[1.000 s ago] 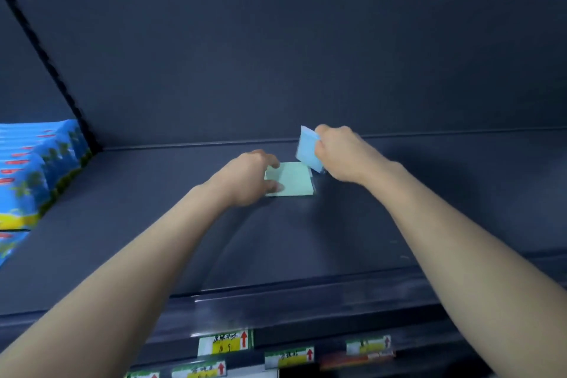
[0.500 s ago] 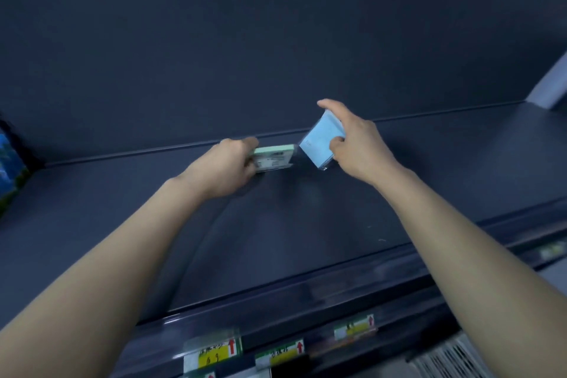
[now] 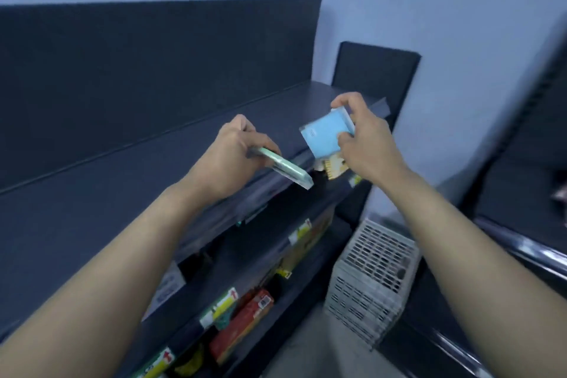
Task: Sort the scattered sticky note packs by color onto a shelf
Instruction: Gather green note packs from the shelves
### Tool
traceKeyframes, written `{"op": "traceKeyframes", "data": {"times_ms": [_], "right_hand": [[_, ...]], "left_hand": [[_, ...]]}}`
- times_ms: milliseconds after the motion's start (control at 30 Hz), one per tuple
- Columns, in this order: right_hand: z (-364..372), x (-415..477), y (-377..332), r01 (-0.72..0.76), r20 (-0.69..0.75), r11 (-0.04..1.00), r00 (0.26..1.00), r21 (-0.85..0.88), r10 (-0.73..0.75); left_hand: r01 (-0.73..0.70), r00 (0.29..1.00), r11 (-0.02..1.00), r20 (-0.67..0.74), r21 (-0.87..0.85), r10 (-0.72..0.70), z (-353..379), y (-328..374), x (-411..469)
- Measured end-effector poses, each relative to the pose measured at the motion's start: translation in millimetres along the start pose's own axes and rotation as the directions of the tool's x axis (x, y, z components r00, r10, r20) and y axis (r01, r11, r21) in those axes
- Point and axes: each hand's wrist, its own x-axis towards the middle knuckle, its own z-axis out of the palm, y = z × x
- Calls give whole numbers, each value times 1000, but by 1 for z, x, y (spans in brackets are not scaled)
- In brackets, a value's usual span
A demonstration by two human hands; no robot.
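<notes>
Neither pack I can see lies on the dark top shelf (image 3: 122, 163) yet, so I judge the sorting barely begun. My left hand (image 3: 233, 156) pinches a green sticky note pack (image 3: 285, 169) over the shelf's front edge. My right hand (image 3: 365, 138) grips a blue sticky note pack (image 3: 325, 135) near the shelf's end.

This was a shop aisle: tiered dark shelves (image 3: 92, 193) ran along the wall (image 3: 429, 9), their front edges carrying yellow price labels (image 3: 225, 304) with red arrows. Boxed goods (image 3: 242, 325) sat packed on the lower tiers. A white plastic crate (image 3: 371, 282) stood on the floor (image 3: 306, 350), and another shelf unit (image 3: 521, 193) faced it.
</notes>
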Motion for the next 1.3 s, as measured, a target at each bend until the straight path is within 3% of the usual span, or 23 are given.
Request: {"op": "traceKeyframes", "data": {"times_ms": [100, 200, 367, 533, 933, 1200, 1300], "right_hand": [[-74, -30, 55, -110, -101, 992, 989, -54, 104], [-141, -67, 105, -215, -178, 973, 964, -80, 198], [-239, -132, 174, -357, -306, 926, 901, -122, 307], [-320, -197, 224, -522, -459, 839, 789, -151, 408], [-448, -291, 314, -766, -703, 637, 498, -82, 508], [-526, -301, 369, -846, -791, 519, 397, -119, 465], [-550, -321, 386, -895, -831, 443, 279, -44, 482]], "left_hand": [[-68, 992, 988, 99, -138, 83, 61, 70, 23], [-29, 964, 962, 248, -272, 99, 124, 134, 37], [-105, 891, 938, 388, -330, 236, 225, 224, 53], [-155, 782, 923, 526, -353, 333, 300, 315, 53], [-330, 546, 745, 527, -580, 652, 442, 477, 76], [-310, 472, 716, 552, -626, 687, 530, 569, 120], [-330, 408, 689, 561, -645, 720, 562, 603, 119]]}}
